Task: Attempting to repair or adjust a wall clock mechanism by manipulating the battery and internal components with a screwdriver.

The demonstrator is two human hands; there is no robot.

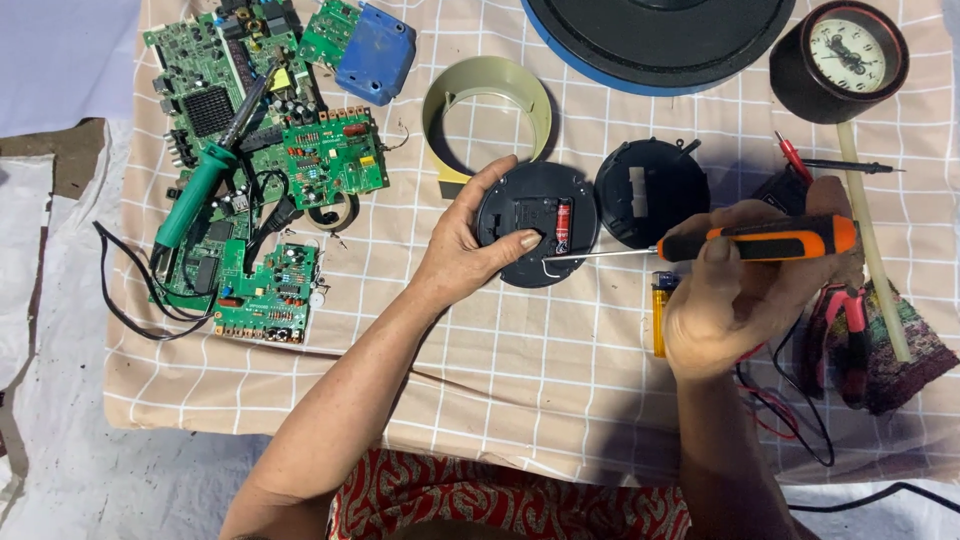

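Note:
My left hand (pixel 463 243) grips a round black clock back (pixel 541 222), thumb laid across its face; a red battery (pixel 562 224) sits in its compartment. My right hand (pixel 735 290) holds an orange-and-black screwdriver (pixel 760 238) level, its thin metal shaft pointing left, with the tip at the lower edge of the clock back. A second round black cover (pixel 650 192) lies just right of the clock back, untouched.
Green circuit boards (pixel 265 170) and a green soldering iron (pixel 205 180) lie at left, near a blue block (pixel 375 52). A tape ring (pixel 487 110), yellow lighter (pixel 660 312), small round clock (pixel 845 55), red and black probe leads (pixel 835 340) and a large dark disc (pixel 660 40) surround the checked cloth.

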